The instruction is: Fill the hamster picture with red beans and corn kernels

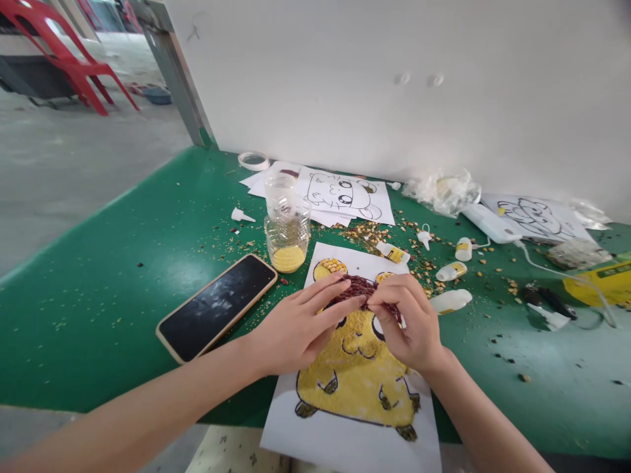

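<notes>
At the frame's lower center, your left hand (302, 322) lies flat with fingers spread on the animal picture (355, 387), while your right hand (408, 322) pinches narrowly at its dark red beans (359, 289), any held piece indistinguishable.

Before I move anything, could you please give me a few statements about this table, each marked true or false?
1. The phone lies left of the yellow animal picture. True.
2. The clear jar is full to the top with yellow grains. False: they fill only its bottom part.
3. Dark red pieces cover part of the animal's head. True.
4. The left hand is on the phone. False: it is over the picture.
5. The red chair stands beyond the table. True.
</notes>
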Demonstrator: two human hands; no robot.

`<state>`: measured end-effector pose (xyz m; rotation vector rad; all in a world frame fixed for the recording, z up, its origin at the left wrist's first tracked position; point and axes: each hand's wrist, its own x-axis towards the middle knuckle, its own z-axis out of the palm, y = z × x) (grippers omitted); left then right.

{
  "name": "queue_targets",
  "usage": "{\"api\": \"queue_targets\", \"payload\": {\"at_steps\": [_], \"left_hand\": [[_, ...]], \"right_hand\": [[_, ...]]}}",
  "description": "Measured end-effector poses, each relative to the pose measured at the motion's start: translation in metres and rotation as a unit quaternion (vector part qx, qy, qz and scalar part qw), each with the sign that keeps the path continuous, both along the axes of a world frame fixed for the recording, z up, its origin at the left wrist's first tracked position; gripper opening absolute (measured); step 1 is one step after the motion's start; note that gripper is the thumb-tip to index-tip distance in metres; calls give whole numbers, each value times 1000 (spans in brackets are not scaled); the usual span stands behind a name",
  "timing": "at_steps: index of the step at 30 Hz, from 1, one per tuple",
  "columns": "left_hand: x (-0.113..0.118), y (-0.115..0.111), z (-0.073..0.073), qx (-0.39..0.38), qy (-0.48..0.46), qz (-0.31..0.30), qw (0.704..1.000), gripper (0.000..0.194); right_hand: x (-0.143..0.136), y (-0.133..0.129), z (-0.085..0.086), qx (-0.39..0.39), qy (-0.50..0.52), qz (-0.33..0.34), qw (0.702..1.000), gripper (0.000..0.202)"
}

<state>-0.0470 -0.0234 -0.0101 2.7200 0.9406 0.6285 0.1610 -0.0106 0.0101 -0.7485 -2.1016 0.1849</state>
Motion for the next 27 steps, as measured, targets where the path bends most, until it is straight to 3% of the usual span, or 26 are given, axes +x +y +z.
{"api": "queue_targets", "payload": {"at_steps": [14,27], "left_hand": [[1,0,3,-13,16,-32,999,52],[1,-1,1,-18,23,-22,999,53]], "right_hand": [[-5,2,-5,-18,-85,0,996,15],[1,1,0,19,-21,-2,1000,16]]}}
